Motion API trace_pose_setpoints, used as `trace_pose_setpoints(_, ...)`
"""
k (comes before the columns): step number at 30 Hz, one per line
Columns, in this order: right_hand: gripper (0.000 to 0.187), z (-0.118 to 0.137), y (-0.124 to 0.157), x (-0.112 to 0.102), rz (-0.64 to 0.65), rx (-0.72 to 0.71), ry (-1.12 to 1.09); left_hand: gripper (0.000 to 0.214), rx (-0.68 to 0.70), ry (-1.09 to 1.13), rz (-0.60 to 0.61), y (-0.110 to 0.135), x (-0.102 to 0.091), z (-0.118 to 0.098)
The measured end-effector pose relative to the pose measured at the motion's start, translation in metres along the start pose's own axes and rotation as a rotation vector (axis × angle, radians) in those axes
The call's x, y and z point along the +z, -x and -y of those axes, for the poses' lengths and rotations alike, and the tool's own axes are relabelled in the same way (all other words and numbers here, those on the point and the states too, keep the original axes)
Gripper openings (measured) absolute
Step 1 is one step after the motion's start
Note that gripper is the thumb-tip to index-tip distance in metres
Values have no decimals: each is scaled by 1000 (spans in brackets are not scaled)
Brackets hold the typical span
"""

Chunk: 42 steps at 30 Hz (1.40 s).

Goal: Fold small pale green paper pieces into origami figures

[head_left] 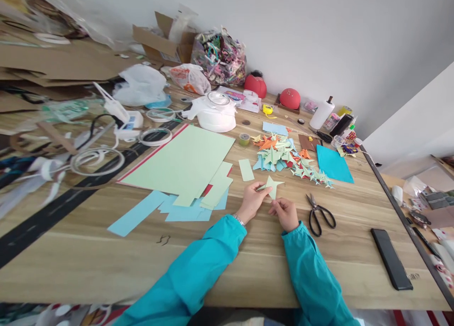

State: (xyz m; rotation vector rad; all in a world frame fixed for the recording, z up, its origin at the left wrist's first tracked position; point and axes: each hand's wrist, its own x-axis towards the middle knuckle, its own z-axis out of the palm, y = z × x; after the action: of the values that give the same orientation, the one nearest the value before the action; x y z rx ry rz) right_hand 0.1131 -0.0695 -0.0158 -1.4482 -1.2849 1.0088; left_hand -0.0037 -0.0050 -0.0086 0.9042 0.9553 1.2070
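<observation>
Between my two hands is a pale green paper star (273, 185). My left hand (252, 200) grips its left side, thumb on top of the paper. The fingers of my right hand (285, 213) pinch the star's lower point. Black-handled scissors (321, 215) lie to the right of my right hand, blades pointing away. Just beyond my left hand lies a small pale green paper rectangle (246, 170). Farther back is a heap of folded paper stars (278, 153) in green, orange and blue.
Large green sheets (184, 160) and blue paper strips (138, 213) lie at left. A teal sheet (334, 163) and a black phone-like case (391, 259) are at right. Tape rolls (155, 136), plastic bags (142, 84) and red pincushions (290, 99) stand toward the back.
</observation>
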Motion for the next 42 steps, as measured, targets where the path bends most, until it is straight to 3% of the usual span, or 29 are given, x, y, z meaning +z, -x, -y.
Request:
trace_pose_setpoints(4, 37, -1, 15, -4, -78, -35, 110, 21, 27, 30, -19, -6, -5, -3)
trace_pose_setpoints(6, 33, -3, 27, -14, -188, -81, 235, 22, 26, 45, -14, -8, -7, -4)
trace_pose_setpoints(11, 33, -16, 52, -74, -639, -162, 641, 22, -3, 68, 9, -7, -2, -5)
trace_pose_setpoints(12, 34, -19, 55, -86, -676, -175, 759, 22, -9, 72, 11, -7, -1, -5)
trace_pose_setpoints(16, 42, -31, 66, -119, -617, -58, 1151, 21, -38, 91, 27, -6, 1, -6)
trace_pose_setpoints(20, 42, -35, 66, -127, -503, -23, 1202, 21, -58, 100, 60, -6, 0, -5)
trace_pose_setpoints(22, 38, -31, 64, -125, -483, -38, 1142, 21, -69, 102, 91, -6, 0, -5)
trace_pose_setpoints(25, 42, -16, 65, -113, -581, 21, 941, 22, -96, 99, 122, -4, 0, -6)
trace_pose_setpoints(28, 58, 5, 74, -89, -594, 29, 446, 23, -130, 108, 154, -2, 2, -8)
trace_pose_setpoints(30, 57, 17, 82, -68, -482, 65, 97, 24, -134, 122, 178, 0, 3, -8)
trace_pose_setpoints(33, 44, 28, 92, -40, -242, 259, -223, 25, -148, 154, 216, 2, 4, -8)
trace_pose_setpoints(35, 44, 33, 94, -28, -154, 366, -282, 25, -162, 168, 249, 3, 4, -8)
trace_pose_setpoints(42, 47, 46, 84, -14, -146, 424, -41, 28, -171, 165, 282, 4, 6, -9)
